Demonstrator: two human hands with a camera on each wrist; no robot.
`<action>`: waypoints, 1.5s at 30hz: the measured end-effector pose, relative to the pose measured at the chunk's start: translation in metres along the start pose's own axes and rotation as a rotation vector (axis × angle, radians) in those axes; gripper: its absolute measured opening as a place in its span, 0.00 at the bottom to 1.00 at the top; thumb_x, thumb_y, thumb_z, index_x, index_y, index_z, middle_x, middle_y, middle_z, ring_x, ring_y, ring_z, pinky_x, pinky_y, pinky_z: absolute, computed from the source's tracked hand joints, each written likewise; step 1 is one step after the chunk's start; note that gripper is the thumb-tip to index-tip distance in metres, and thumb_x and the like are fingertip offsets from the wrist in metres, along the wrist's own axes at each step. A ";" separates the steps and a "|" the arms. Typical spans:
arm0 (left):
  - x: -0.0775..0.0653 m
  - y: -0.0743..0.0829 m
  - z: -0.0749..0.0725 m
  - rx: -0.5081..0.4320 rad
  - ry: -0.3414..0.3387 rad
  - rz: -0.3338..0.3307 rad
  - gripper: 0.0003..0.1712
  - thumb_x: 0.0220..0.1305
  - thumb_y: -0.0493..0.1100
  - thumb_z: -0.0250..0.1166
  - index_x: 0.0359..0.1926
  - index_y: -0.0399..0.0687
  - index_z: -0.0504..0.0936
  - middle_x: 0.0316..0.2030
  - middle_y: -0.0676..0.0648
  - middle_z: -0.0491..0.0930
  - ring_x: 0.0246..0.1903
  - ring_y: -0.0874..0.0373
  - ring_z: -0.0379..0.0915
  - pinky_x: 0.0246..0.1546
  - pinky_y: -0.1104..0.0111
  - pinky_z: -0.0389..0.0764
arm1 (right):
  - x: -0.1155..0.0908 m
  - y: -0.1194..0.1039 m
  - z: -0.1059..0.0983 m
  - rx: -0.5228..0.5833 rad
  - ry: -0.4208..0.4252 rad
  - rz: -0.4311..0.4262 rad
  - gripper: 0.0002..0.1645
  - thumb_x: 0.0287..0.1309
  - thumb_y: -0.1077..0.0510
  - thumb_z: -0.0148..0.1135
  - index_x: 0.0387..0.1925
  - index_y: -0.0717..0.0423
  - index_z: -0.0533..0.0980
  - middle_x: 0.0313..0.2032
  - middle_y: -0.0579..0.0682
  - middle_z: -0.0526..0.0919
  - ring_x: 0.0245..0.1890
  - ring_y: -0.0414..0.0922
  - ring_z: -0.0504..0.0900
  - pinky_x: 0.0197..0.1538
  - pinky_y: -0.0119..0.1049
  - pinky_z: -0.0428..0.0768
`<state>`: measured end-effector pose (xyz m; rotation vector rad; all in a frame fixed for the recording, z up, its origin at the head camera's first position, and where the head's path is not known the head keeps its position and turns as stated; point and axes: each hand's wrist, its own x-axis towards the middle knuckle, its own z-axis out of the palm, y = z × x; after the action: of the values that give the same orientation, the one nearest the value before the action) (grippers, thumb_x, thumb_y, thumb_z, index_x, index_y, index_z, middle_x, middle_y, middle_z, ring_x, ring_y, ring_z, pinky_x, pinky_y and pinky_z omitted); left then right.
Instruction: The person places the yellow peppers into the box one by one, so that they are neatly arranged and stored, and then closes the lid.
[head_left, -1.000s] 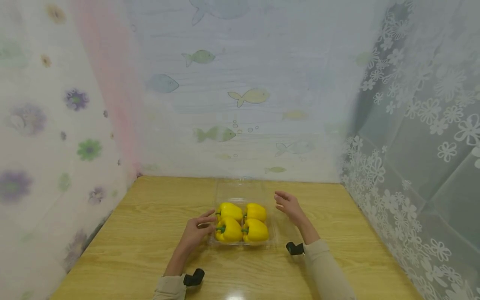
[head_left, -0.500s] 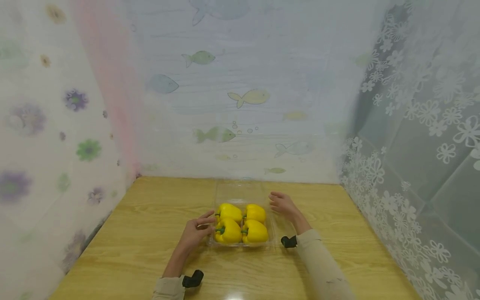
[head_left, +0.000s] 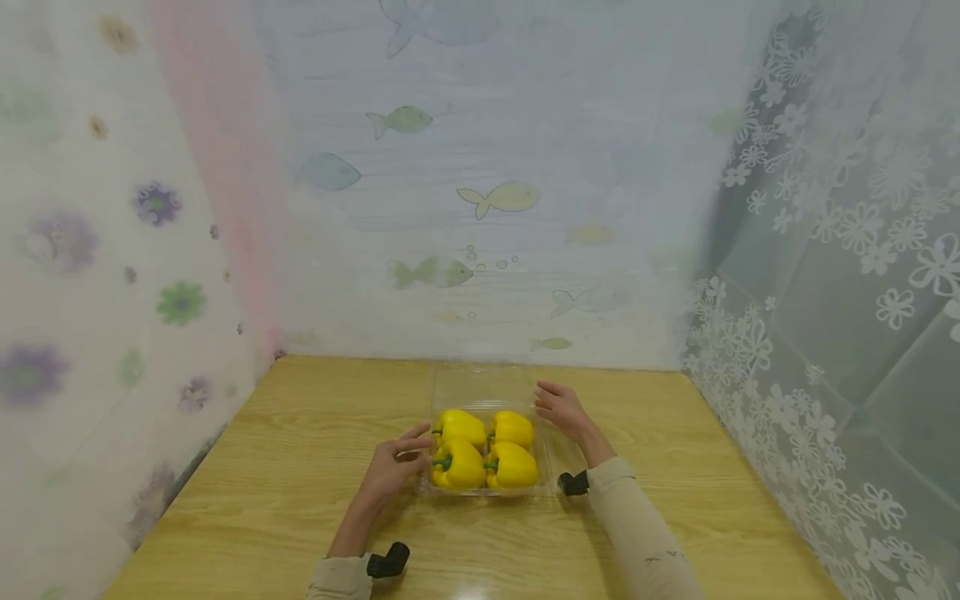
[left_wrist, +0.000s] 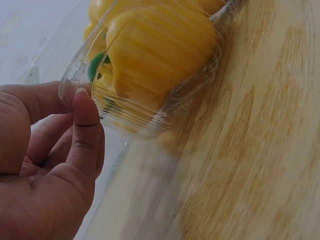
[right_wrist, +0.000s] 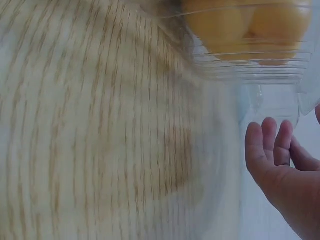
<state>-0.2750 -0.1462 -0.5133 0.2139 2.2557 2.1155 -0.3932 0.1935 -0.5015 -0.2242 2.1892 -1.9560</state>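
Several yellow bell peppers (head_left: 459, 464) with green stems sit in a clear plastic clamshell box (head_left: 483, 492). Its transparent lid (head_left: 480, 385) is folded back towards the far wall. My left hand (head_left: 390, 468) is at the box's left side; in the left wrist view its thumb and index finger pinch the box's clear rim (left_wrist: 75, 82). To the right of the box, near the hinge between box and lid, is my right hand (head_left: 562, 410). Its fingers (right_wrist: 255, 137) are extended and loosely bent, holding nothing; whether they touch the clear plastic is hard to tell.
The box stands on a wood-grain table (head_left: 300, 450). Behind it rises a wall covering with printed fish (head_left: 498, 197). Flower-patterned sheets hang along the left (head_left: 180, 302) and right (head_left: 896, 308). Each sleeve has a black wrist device (head_left: 387, 560) at its cuff.
My right hand has moved left, closer to the box and its lid. The left hand stays at the box's left side, and the peppers have not moved.
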 end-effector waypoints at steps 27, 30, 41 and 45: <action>0.001 -0.001 0.000 0.018 0.020 0.002 0.17 0.65 0.30 0.67 0.55 0.30 0.84 0.71 0.41 0.70 0.62 0.39 0.73 0.47 0.70 0.82 | 0.006 -0.028 0.004 0.100 0.212 -0.183 0.20 0.75 0.62 0.54 0.61 0.71 0.69 0.44 0.50 0.77 0.40 0.35 0.78 0.58 0.41 0.81; 0.001 -0.001 0.000 0.006 0.015 -0.007 0.18 0.65 0.30 0.67 0.55 0.30 0.84 0.72 0.41 0.69 0.61 0.39 0.74 0.42 0.72 0.81 | 0.002 -0.029 0.007 0.118 0.233 -0.202 0.18 0.75 0.62 0.54 0.59 0.70 0.70 0.44 0.50 0.76 0.41 0.38 0.78 0.57 0.38 0.81; -0.001 0.000 0.000 0.003 -0.016 0.009 0.19 0.65 0.30 0.66 0.56 0.28 0.82 0.73 0.40 0.68 0.61 0.37 0.74 0.40 0.72 0.82 | -0.011 -0.031 0.014 0.179 0.297 -0.339 0.09 0.74 0.61 0.57 0.48 0.64 0.75 0.37 0.45 0.78 0.42 0.53 0.79 0.55 0.40 0.83; -0.001 0.000 0.000 -0.004 -0.028 0.005 0.20 0.66 0.31 0.66 0.58 0.28 0.81 0.73 0.40 0.67 0.61 0.37 0.74 0.40 0.72 0.82 | -0.015 -0.033 0.014 0.181 0.300 -0.385 0.08 0.73 0.62 0.58 0.47 0.65 0.75 0.37 0.44 0.79 0.40 0.48 0.81 0.51 0.32 0.83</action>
<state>-0.2744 -0.1465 -0.5135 0.2479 2.2381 2.1060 -0.3761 0.1796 -0.4694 -0.3694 2.2569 -2.5292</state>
